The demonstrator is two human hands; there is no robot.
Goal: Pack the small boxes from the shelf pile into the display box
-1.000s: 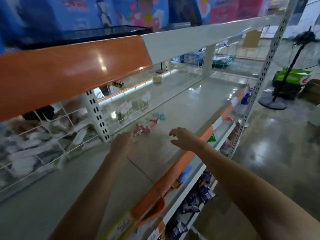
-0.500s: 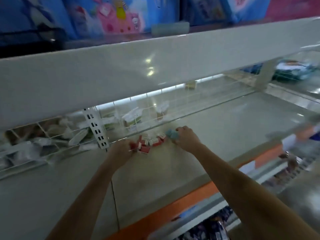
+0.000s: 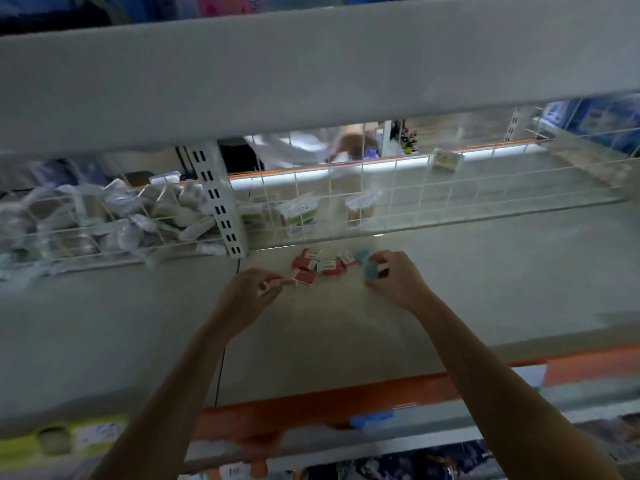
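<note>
Both hands reach deep onto the grey shelf (image 3: 450,271), to a loose pile of small red-and-white boxes (image 3: 322,265) lying just in front of the white wire divider (image 3: 415,199). The left hand (image 3: 247,294) pinches one small box (image 3: 289,282) between fingertips at the pile's near-left edge, while the right hand (image 3: 394,277) is curled around a light blue display box (image 3: 369,268) at the pile's right end, touching the nearest red boxes. Behind the divider sit clear-wrapped packets (image 3: 114,220) to the left and a few carton packs (image 3: 298,213) in the middle.
</note>
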